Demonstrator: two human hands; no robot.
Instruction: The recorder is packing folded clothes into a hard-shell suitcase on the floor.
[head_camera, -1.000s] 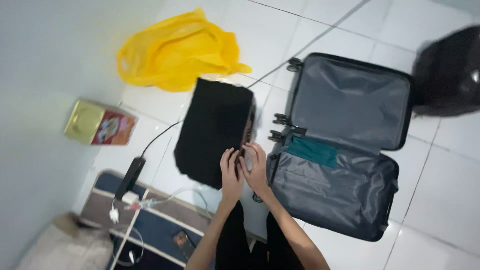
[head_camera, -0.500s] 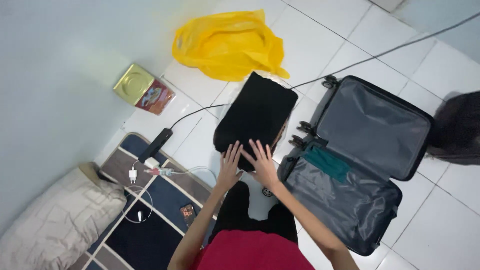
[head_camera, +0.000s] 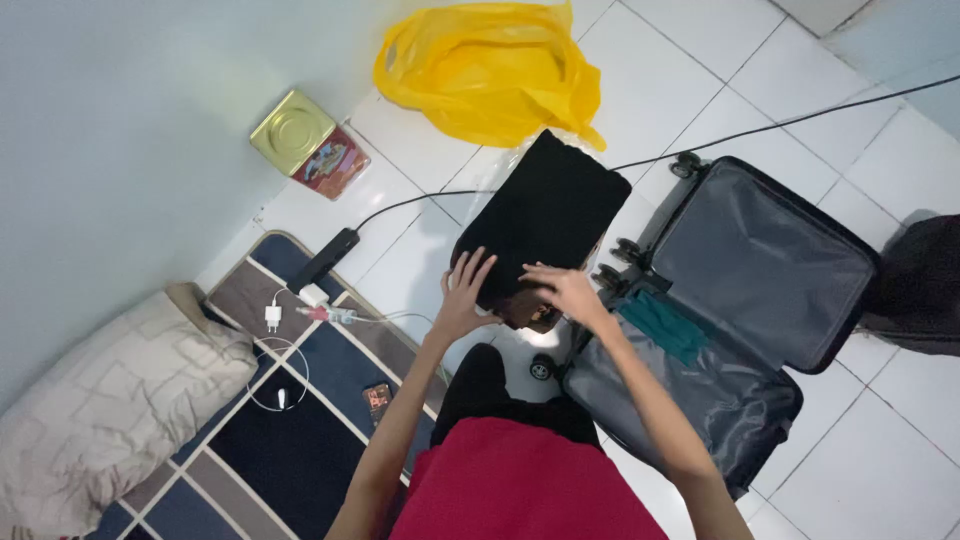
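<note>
A stack of folded black clothes (head_camera: 548, 215) lies on the white tiled floor in front of me. My left hand (head_camera: 465, 290) grips its near left edge, fingers spread upward. My right hand (head_camera: 567, 290) rests flat on its near right corner, by the suitcase wheels. An open grey suitcase (head_camera: 745, 300) lies to the right, with a teal cloth (head_camera: 670, 325) in its near half. Patterned fabric shows under the stack's near edge.
A yellow plastic bag (head_camera: 490, 70) lies beyond the stack. A gold-lidded tin (head_camera: 308, 145) stands by the wall. A black power strip (head_camera: 322, 260) with chargers sits at the edge of a striped mat (head_camera: 260, 440). A pillow (head_camera: 100, 400) lies at left, a dark bag (head_camera: 920, 285) at right.
The view has swung so everything sits higher and to the right. My hands moved from lying side by side on the stack to gripping its near edge, the right hand turning sideways.
</note>
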